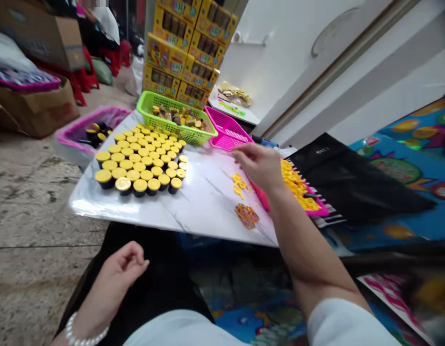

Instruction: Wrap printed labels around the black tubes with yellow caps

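1. The pink tray point(319, 212) sits under and just beyond the right hand point(260, 166), heaped with small yellow pieces point(298, 185).
2. A few loose yellow bits point(238, 183) lie on the white bench point(204, 202), just left of that hand.
3. The right hand's fingers are blurred, so I cannot tell whether they pinch anything; its wrist hides part of the tray.
4. The left hand point(123, 266) rests on the lap, loosely curled and empty.
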The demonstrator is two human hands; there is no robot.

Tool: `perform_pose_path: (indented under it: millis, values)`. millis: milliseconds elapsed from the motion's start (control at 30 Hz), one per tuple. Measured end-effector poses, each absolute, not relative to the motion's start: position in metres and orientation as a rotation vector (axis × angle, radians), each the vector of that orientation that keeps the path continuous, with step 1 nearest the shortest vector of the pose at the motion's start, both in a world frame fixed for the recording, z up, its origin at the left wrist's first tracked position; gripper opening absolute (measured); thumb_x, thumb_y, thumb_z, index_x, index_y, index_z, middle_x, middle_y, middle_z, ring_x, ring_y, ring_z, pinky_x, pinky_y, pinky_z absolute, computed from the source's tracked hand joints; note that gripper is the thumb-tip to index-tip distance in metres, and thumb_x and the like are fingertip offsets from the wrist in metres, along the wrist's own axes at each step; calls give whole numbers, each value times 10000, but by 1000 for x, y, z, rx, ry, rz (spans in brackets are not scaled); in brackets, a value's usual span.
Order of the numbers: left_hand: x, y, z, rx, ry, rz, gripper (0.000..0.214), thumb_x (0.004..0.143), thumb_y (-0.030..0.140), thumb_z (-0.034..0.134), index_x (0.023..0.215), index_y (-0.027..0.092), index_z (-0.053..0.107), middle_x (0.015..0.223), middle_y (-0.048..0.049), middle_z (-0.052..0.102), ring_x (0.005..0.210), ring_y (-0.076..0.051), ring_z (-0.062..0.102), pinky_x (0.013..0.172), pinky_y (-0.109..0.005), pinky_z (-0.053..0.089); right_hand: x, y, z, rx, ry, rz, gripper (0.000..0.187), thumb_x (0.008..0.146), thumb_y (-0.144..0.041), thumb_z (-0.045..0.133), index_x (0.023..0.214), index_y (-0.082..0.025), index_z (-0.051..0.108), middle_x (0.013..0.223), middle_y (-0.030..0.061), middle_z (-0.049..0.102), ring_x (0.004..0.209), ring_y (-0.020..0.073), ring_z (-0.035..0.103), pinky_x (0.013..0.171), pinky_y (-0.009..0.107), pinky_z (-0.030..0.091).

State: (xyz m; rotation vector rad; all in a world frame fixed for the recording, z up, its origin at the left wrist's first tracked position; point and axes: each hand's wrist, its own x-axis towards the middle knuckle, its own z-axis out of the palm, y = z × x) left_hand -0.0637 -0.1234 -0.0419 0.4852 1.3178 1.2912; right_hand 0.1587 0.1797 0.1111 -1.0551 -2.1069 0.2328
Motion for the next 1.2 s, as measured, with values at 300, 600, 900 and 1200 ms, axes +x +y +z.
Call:
perform_pose_path:
  millis: [300, 600, 900, 1200]
  values:
    - [-50, -108, -31, 398, 1157, 1140, 466, 611, 497, 889, 805, 170, 619, 510, 134, 260, 446, -30, 187, 427, -179, 141, 313, 109, -6, -1761, -1934, 297, 356, 738, -512, 695, 798, -174, 792, 800, 97, 790, 664, 216, 678, 642, 334, 525]
    - [-41, -101, -17, 427, 1051, 1207, 436, 659, 480, 876, 822, 161, 627, 503, 121, 341, 427, -16, 214, 416, -174, 128, 319, 120, -12, -1728, -1937, 262, 406, 714, -559, 690, 797, -165, 747, 755, 96, 755, 636, 202, 628, 619, 328, 490]
    - [-54, -112, -13, 486, 1125, 1284, 408, 699, 481, 844, 824, 159, 628, 498, 113, 358, 429, -24, 246, 418, -177, 141, 300, 121, 3, -1662, -1844, 80, 306, 762, -496, 660, 783, -197, 717, 781, 81, 726, 721, 228, 635, 715, 366, 479]
    - [-38, -92, 2, 587, 1180, 1395, 415, 719, 497, 814, 856, 149, 633, 550, 79, 470, 451, -41, 383, 414, -163, 241, 194, 69, 25, -1209, -1567, 882, 333, 645, -341, 832, 848, -223, 596, 749, -23, 697, 658, 167, 691, 643, 303, 573]
